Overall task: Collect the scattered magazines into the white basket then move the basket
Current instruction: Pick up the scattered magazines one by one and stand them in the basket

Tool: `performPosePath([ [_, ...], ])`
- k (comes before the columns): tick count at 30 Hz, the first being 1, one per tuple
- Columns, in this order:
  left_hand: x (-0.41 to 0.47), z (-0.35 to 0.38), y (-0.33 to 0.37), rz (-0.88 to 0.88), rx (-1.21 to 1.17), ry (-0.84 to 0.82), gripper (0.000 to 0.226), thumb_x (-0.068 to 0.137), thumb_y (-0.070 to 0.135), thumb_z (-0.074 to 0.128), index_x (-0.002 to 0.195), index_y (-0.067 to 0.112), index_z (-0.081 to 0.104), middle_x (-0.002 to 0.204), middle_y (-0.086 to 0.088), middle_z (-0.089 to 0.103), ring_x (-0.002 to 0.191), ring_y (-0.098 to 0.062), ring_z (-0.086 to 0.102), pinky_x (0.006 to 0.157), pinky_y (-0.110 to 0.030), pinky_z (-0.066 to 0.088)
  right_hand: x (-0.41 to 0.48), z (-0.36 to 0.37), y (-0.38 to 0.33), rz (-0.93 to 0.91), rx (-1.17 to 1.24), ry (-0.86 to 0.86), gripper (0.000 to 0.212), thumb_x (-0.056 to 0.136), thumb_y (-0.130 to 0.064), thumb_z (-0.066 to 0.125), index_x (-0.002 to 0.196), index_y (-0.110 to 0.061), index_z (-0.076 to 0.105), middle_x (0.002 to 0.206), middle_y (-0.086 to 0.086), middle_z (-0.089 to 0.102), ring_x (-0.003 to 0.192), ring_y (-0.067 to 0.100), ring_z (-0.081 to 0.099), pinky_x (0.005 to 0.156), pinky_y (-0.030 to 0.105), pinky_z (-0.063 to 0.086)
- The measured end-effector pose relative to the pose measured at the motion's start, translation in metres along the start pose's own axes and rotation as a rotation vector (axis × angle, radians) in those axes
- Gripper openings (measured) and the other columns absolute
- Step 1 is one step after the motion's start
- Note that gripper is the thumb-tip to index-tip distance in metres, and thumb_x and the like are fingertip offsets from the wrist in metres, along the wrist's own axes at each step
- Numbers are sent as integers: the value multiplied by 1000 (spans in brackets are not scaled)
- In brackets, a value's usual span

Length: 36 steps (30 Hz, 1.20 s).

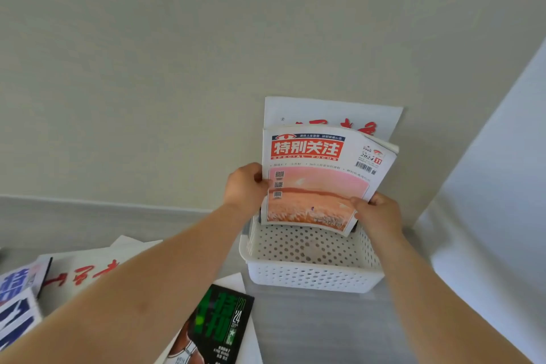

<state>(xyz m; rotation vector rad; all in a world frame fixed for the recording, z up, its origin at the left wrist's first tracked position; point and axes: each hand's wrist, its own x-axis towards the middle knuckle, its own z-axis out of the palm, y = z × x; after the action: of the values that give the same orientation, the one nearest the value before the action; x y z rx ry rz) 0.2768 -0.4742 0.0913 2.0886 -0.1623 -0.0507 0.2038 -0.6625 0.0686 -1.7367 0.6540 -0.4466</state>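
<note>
A white perforated basket [313, 276] stands on the grey floor against the wall. A white magazine with red characters [331, 115] stands upright at the basket's back, leaning on the wall. In front of it I hold a magazine with a red title band and a pink sunset picture [317, 186], upright, its lower edge at the basket's opening. My left hand [245, 189] grips its left edge and my right hand [376, 213] grips its lower right edge. More magazines lie on the floor: a black and green one [218, 325], a white and red one [85, 272], blue and white ones [17, 298].
The pale wall rises right behind the basket, with a skirting board [88, 216] along its foot. A white panel or door [496, 186] closes off the right side. Grey floor lies in front of the basket.
</note>
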Motion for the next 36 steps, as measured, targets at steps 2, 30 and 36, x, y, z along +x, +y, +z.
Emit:
performPosePath([
  [2,5,7,-4,-3,-2,6,18,84,6,50,70,15,52,76,-2,60,72,-23,59,58,-23,49,6,1,6,2,-5,1,18,83,-3,54,97,-10,64,78,1,61,65,8,56,61,23,46],
  [30,21,19,-7,31,187,161,25,90,18,42,98,9,64,98,-13,70,74,-27,56,66,-29,44,11,19,13,-112,-302,-31,68,79,-8,53,138,-25,23,147,8,24,134,29,25,110,48,28],
  [36,-15,-10,-20,-14,100,64,34,89,26,48,120,13,53,124,-7,60,111,-23,55,90,-29,41,-28,9,0,-195,-377,68,59,81,-10,54,135,-14,32,141,13,36,131,29,29,108,47,28],
])
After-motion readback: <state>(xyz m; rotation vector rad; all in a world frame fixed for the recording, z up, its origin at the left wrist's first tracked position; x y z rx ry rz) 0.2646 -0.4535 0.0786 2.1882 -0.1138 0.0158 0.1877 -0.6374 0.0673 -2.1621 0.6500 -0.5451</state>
